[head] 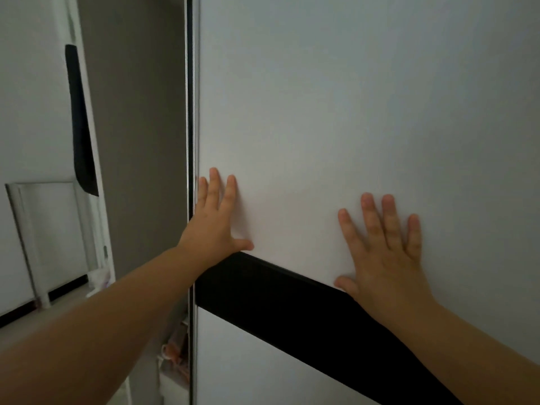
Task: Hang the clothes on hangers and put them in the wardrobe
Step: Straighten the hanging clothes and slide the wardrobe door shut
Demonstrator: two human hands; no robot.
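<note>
A: Where's the wardrobe in all this?

B: Right in front. Its tall white sliding wardrobe door fills most of the view, with a broad black band running across it at about wrist height.

A: And the hands?

B: Both flat on the panel, fingers straight and spread, gripping nothing. The left hand presses just beside the door's left edge, thumb lying along the top of the black band. The right hand sits well apart from it, further right and a little lower, its heel over the band.

A: What's left of the door?

B: A narrow dark gap along the metal edge strip, then a grey-brown side panel. Low in the gap something orange and pale shows, too blurred to tell. Further left, a long black strip hangs on a white frame, and a pale rectangular frame stands on the floor by the wall
</note>
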